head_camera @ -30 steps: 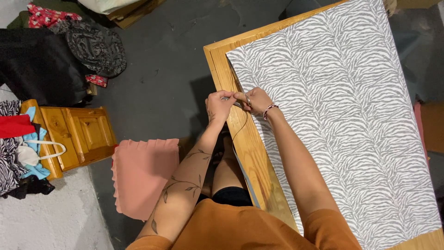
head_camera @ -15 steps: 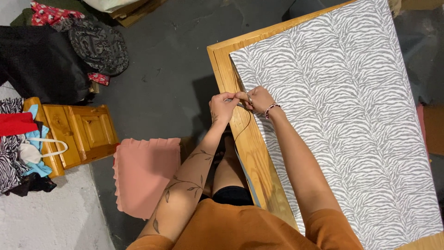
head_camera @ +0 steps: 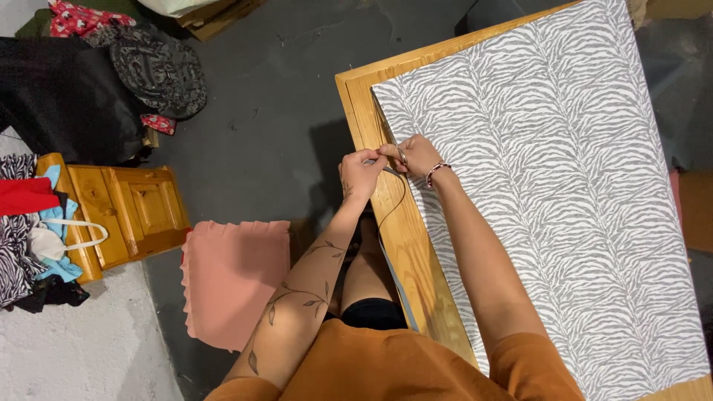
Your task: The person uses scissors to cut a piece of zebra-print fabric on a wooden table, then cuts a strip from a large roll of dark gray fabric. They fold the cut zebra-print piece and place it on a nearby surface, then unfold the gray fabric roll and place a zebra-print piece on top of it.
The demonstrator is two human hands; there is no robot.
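Hands meet at the left edge of the counter (head_camera: 369,122), a wooden top covered by zebra-striped fabric (head_camera: 549,193). The left hand (head_camera: 360,172) is curled with its fingers pinched on a thin dark thread (head_camera: 394,204) that hangs down in a loop over the wood rim; the right hand (head_camera: 416,154), with a beaded bracelet at the wrist, is closed and pinching at the fabric's edge, touching the left. What small thing sits between the fingertips is too small to tell.

To the left on the dark floor (head_camera: 275,111) lies a small pine cabinet (head_camera: 122,212), with clothes in red, blue, white and zebra print heaped on and beside it (head_camera: 33,230). A pink cloth (head_camera: 234,278) lies flat on the floor near the person's legs. Farther off, at far left, sit a dark bag (head_camera: 63,100) and a patterned grey hat (head_camera: 160,70), with a red printed garment (head_camera: 82,15) beyond them.
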